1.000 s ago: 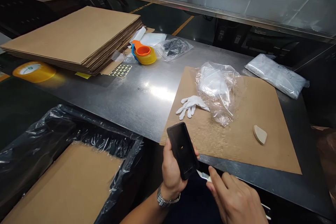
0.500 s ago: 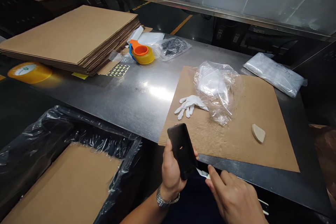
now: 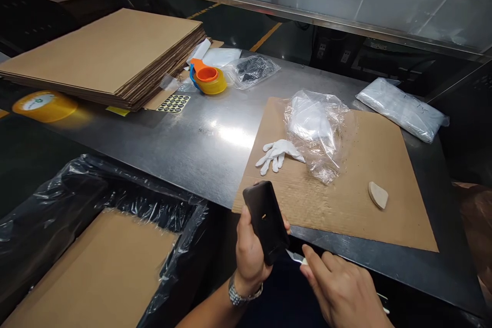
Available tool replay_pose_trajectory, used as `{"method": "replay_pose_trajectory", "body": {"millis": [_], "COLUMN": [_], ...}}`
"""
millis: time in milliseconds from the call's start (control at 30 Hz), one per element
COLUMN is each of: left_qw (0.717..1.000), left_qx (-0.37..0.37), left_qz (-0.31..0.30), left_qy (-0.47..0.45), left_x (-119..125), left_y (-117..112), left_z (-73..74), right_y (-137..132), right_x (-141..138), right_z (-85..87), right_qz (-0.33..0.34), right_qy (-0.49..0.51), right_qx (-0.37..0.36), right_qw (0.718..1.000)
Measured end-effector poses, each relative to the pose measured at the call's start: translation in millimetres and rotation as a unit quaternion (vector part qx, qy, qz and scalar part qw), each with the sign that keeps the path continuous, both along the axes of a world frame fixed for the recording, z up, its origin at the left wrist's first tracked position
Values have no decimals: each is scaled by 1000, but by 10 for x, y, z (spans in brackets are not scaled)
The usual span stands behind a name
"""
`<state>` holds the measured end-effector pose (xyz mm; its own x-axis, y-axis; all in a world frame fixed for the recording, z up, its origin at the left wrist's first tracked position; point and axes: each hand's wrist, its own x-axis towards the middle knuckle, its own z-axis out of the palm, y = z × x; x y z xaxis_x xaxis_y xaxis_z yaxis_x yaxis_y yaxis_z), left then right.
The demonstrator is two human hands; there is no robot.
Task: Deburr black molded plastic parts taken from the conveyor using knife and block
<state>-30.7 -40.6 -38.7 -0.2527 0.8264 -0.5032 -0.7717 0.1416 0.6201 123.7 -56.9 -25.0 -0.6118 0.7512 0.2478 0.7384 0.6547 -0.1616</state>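
Note:
My left hand (image 3: 248,253) is wrapped round a black rectangular plastic case (image 3: 268,233), tilted in front of my body, with a small light spot near its middle. A wristwatch sits on that wrist. In my closed right hand (image 3: 342,287) is a small knife (image 3: 294,256) with a pale handle and my index finger along it. Its blade tip is at the case's lower right edge; whether it touches I cannot tell. Beyond the case, a white glove (image 3: 280,154) lies on a cardboard sheet (image 3: 369,148), beside a crumpled clear plastic bag (image 3: 319,128).
A pale block (image 3: 378,195) lies on the cardboard's right side. At the back left are a cardboard stack (image 3: 111,51), a tape dispenser (image 3: 209,79) and a sticker sheet (image 3: 173,104). A wrapped package (image 3: 402,107) rests back right. A black-lined bin (image 3: 184,236) stands lower left.
The case has shifted slightly left, and the knife with my right hand has moved a little left and down along its lower edge. Everything on the table stays put.

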Motion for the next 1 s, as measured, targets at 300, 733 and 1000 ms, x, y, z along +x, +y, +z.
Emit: {"method": "replay_pose_trajectory", "body": {"millis": [300,733,1000], "left_qw": [1000,988,988], "left_qx": [-13,-127,-130], "left_qz": [0,-77,-86], "left_qy": [15,-45,3], "left_x": [-3,-78,-80], "left_y": [-13,62,61], "left_z": [-35,-62,-63], "right_y": [-18,-1,17], "right_x": [-12,11,-17], "right_z": [-57,-117,-90], "right_qz": [-11,-26,-9], "right_qy": [-36,-20,-49], "right_qx": [31,-63,-70], "right_qw": [999,997,996]}}
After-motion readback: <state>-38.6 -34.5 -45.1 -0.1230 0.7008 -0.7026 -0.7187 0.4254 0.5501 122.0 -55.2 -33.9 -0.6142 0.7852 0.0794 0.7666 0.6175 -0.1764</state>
